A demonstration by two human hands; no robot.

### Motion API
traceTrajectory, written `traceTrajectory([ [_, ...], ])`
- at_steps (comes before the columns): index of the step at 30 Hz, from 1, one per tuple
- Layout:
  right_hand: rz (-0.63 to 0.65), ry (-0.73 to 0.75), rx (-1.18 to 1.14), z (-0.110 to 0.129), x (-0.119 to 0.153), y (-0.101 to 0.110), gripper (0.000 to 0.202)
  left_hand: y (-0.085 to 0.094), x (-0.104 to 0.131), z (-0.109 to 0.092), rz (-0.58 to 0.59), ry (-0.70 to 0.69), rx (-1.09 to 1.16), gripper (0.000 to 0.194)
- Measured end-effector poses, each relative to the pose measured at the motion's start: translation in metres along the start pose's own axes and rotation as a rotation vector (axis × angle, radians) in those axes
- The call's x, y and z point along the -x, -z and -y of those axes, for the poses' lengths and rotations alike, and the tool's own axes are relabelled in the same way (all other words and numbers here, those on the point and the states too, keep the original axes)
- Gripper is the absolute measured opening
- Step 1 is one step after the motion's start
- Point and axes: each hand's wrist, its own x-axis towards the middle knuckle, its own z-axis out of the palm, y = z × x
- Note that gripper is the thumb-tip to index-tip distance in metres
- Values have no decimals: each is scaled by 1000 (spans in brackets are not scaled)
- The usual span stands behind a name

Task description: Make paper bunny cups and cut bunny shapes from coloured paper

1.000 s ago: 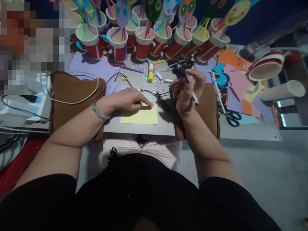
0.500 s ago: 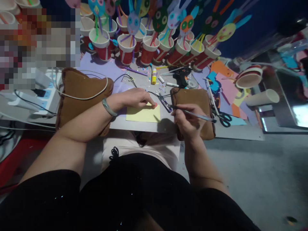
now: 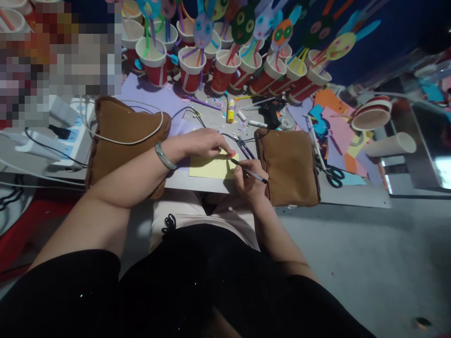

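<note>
Well to the left of a yellow paper [image 3: 207,170] on the pale surface [image 3: 211,184], a power strip [image 3: 75,136] sits aside. Closer to the paper's left is a brown left cushion [image 3: 120,162], under the left forearm [image 3: 130,180], perhaps as an armrest. The left hand [image 3: 206,143] lies over the paper's far edge, index finger stretched out and pressing a small pink disc [image 3: 232,153] at the paper's far right corner, probably to stop it slipping; whether the curled fingers pinch anything, I cannot tell. Behind the paper is a glue stick [image 3: 230,112]; farther back, red-and-white cups [image 3: 225,77] prop up animal heads [image 3: 203,30], seemingly as stands. At the paper's right edge, the right hand [image 3: 251,183] pinches a pen [image 3: 256,177] like a writer, likely for fine control; its tip points at the disc, contact unclear. Right of the paper lies the right cushion [image 3: 292,169], with scissors [image 3: 333,175] beyond, apparently out of the hands' way.
</note>
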Motion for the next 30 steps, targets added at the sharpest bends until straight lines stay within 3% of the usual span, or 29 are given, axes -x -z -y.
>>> traceTrajectory([
  [14,-50,90,12,-5,-2,-12,4,2,0,-2,3,0,-24,51],
  [30,38,-4,18,-1,-6,-3,2,-1,0,0,-4,-6,-12,47],
])
